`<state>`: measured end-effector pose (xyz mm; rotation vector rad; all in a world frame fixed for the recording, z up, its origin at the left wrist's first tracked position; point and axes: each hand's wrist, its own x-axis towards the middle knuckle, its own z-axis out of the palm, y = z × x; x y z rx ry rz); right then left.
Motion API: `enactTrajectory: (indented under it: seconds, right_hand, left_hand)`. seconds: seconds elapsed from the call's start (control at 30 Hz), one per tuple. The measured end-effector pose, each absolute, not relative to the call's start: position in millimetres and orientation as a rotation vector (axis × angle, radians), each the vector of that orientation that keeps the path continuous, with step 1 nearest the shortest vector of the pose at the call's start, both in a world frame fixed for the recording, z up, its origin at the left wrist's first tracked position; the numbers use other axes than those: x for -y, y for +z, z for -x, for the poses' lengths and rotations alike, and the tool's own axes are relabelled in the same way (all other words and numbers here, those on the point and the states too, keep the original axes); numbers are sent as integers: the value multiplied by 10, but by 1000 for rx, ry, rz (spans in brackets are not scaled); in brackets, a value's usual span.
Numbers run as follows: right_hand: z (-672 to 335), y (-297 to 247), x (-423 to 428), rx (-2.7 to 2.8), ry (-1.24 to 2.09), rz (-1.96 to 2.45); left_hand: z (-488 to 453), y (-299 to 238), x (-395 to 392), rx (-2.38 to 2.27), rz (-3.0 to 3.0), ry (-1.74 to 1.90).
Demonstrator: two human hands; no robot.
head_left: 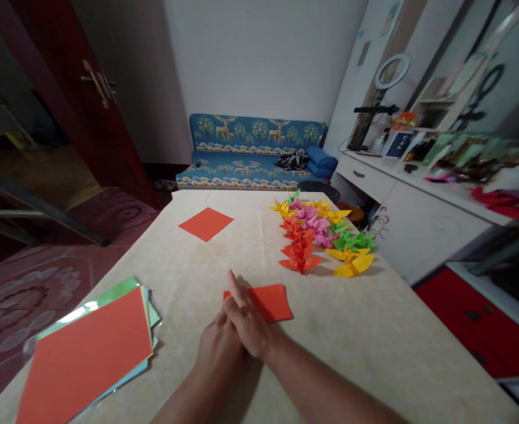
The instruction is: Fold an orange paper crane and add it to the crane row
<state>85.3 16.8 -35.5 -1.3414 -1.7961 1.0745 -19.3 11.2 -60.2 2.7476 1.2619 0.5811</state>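
Note:
A folded orange-red sheet of paper [271, 302] lies on the table in front of me, its left part covered by my hands. My right hand [247, 324] rests on its left side, edge down, with the fingers stretched forward. Close against it on the left is my left hand [221, 341], its fingers mostly hidden behind the right one. Farther off, a flat orange-red paper square [206, 224] lies turned like a diamond. To the right stand rows of folded paper cranes [300, 257] in orange, pink, yellow and green.
A stack of coloured paper [92, 353], partly in a clear sleeve, lies at the table's [330, 347] left front. Beyond the far edge stands a blue patterned sofa [250, 165]. On the right is a white dresser [427, 206] crowded with items; a red door [82, 100] is at left.

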Motion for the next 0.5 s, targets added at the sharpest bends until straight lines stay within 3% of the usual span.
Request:
enactTrajectory:
  seconds: [0.27, 0.5]
  right_hand:
    - [-1613, -372, 38, 2438, 704, 1427]
    - [-1795, -512, 216, 2450, 331, 1614]
  left_hand:
    - [221, -536, -93, -1334, -3024, 352]
    - [36, -366, -114, -1416, -2878, 223]
